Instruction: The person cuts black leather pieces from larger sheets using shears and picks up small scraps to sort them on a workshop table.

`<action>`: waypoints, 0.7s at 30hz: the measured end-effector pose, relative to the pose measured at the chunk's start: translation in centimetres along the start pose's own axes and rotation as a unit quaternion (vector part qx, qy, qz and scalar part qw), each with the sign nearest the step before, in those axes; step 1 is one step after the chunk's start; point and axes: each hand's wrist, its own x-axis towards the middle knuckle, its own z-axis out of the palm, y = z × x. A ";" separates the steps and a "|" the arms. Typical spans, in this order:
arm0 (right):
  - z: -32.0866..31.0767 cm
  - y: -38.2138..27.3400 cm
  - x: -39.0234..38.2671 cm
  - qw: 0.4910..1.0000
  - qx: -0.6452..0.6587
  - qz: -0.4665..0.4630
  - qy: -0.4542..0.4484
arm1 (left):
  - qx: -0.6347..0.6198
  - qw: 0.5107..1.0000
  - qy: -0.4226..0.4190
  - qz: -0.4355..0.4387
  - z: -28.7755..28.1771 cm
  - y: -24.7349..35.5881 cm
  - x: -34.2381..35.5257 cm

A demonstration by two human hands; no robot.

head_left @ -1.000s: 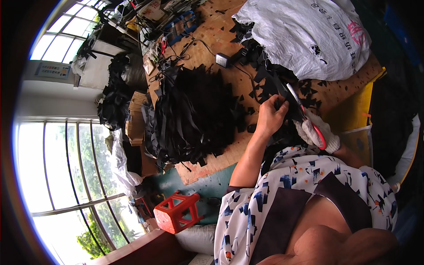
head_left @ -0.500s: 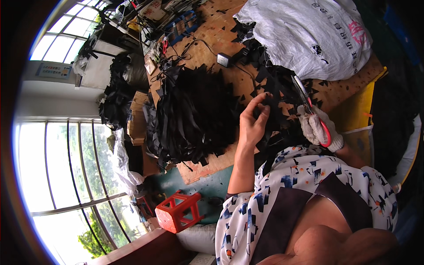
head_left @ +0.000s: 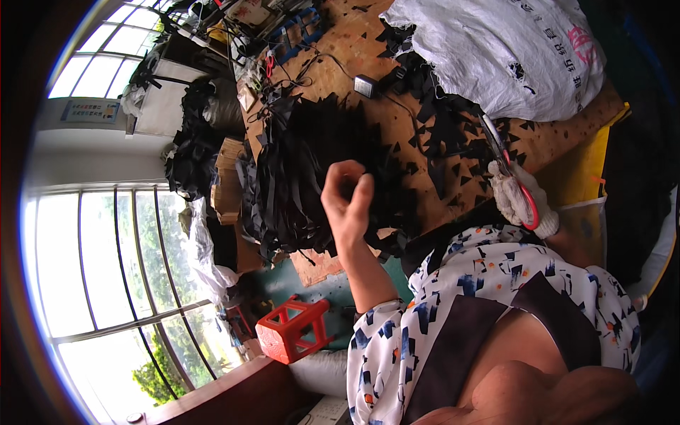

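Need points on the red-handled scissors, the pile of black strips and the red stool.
Red-handled scissors [head_left: 505, 159], head view: near where blades and handles meet.
Pile of black strips [head_left: 301, 163], head view: strips near its middle.
Red stool [head_left: 276, 340], head view: its seat.

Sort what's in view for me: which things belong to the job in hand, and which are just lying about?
Likely part of the job:
red-handled scissors in the gloved right hand;
heaped black fabric strips, the left hand over them;
loose black fabric pieces on the wooden tabletop.

Apparently just lying about:
power adapter;
red plastic stool;
perhaps the white woven sack.
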 end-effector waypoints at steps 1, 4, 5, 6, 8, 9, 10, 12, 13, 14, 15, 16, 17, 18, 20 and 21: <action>0.1 0.0 -0.1 0.999 -0.022 -0.014 0.028 | 0.243 0.970 0.000 0.004 2.2 -0.3 0.3; 0.1 -0.1 0.4 0.997 0.067 0.044 -0.016 | 0.444 0.892 -0.080 0.035 5.6 -5.9 -1.5; -0.1 0.0 0.7 0.988 0.129 0.075 -0.032 | 0.463 0.878 -0.110 0.051 6.2 -7.7 -2.0; -0.4 0.1 0.9 0.988 0.130 0.073 -0.030 | 0.475 0.864 -0.140 0.091 6.7 -8.4 -2.2; -0.9 0.1 1.1 0.984 0.143 0.103 -0.038 | 0.504 0.827 -0.208 0.138 7.4 -9.7 -2.5; -1.1 0.1 0.9 0.984 0.143 0.100 -0.034 | 0.501 0.827 -0.212 0.141 7.8 -10.3 -2.4; -1.2 0.2 0.7 0.986 0.136 0.092 -0.017 | 0.514 0.813 -0.230 0.148 8.2 -11.0 -2.2; -0.8 0.4 0.6 0.988 0.128 0.089 -0.011 | 0.534 0.796 -0.241 0.151 8.2 -12.0 -2.2; -0.4 0.5 0.6 0.991 0.108 0.081 0.007 | 0.535 0.786 -0.255 0.175 8.1 -12.4 -2.2; -0.1 0.6 0.5 0.993 0.088 0.072 0.025 | 0.535 0.776 -0.270 0.199 7.9 -12.8 -2.2; -0.1 0.6 0.4 0.993 0.087 0.069 0.024 | 0.534 0.776 -0.269 0.202 8.0 -12.8 -2.0; -0.1 0.8 0.4 0.994 0.077 0.069 0.041 | 0.536 0.770 -0.286 0.194 8.1 -12.8 -1.8; -0.2 1.0 0.5 0.994 0.067 0.069 0.057 | 0.538 0.764 -0.303 0.186 8.1 -12.8 -1.6; -0.4 1.2 0.6 0.996 0.060 0.057 0.044 | 0.537 0.764 -0.303 0.189 8.2 -12.7 -1.4; -0.6 0.9 0.5 0.993 0.079 0.071 0.056 | 0.515 0.776 -0.293 0.216 8.4 -12.6 -1.2; -0.7 0.9 0.4 0.989 0.099 0.087 0.066 | 0.515 0.776 -0.292 0.218 8.4 -12.5 -1.1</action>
